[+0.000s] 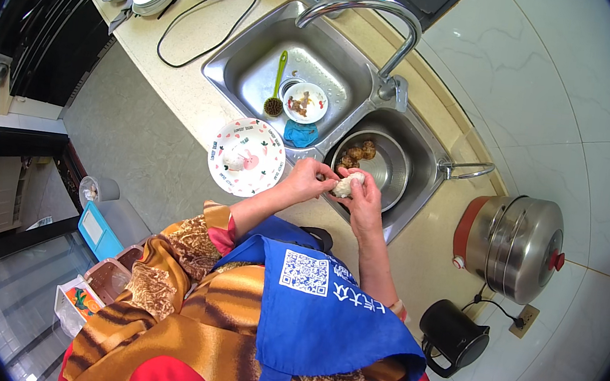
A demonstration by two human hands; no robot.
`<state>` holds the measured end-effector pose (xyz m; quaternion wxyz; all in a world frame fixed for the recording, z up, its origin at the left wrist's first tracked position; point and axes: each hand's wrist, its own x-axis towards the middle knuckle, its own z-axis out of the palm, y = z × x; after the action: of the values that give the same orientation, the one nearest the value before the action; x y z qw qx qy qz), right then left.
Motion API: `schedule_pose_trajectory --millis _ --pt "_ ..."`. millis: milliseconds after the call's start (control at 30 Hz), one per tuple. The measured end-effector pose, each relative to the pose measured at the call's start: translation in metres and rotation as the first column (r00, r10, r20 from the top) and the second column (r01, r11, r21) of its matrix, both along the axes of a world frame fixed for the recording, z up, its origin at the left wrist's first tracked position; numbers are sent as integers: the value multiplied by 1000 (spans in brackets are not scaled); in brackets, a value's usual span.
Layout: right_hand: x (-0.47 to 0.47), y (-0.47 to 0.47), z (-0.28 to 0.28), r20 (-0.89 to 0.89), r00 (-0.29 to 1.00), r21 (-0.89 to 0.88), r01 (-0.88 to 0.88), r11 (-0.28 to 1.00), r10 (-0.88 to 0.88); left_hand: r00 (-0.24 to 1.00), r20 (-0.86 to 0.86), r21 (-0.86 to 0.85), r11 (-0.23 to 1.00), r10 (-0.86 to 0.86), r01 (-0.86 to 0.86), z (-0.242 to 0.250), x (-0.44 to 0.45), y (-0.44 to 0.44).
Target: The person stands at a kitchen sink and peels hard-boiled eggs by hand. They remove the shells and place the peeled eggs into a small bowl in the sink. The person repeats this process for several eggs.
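Over the near edge of the right sink basin, my right hand (366, 202) holds a whitish, mostly peeled root vegetable (346, 187), apparently a taro. The fingertips of my left hand (306, 180) pinch at its left end. Just beyond my hands, a stainless steel colander (396, 170) sits in the right basin (427, 148). Several brown, rough-skinned roots (356, 152) lie along its left side; my fingers partly hide the nearest. Left of my left hand, a white patterned plate (260, 179) rests at the counter's front edge with a pale peeled piece (235, 161) on it.
The left basin (245, 69) holds a green-handled brush (279, 76), a small bowl with scraps (317, 118) and a blue cloth (300, 134). A faucet (374, 2) arches above. A steamer pot (526, 246) and black kettle (450, 334) stand right; a cord (160, 41) crosses the left counter.
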<state>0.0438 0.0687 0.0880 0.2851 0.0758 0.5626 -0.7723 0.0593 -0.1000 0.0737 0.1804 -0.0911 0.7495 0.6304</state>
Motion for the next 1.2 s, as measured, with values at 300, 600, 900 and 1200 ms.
schedule_pose_trajectory --millis 300,600,900,1200 --pt "-3 5 -4 24 999 -22 -41 999 42 998 45 64 997 -53 50 -1 -3 -4" --pt "-7 4 -2 16 1000 -43 -14 999 15 999 40 40 999 -20 18 8 -11 0" --pt "-4 1 -4 33 999 -17 -27 1000 27 1000 -10 28 999 -25 25 12 -10 1" --pt "-9 1 2 56 998 -105 14 994 -8 993 121 361 932 -8 -36 3 -8 2"
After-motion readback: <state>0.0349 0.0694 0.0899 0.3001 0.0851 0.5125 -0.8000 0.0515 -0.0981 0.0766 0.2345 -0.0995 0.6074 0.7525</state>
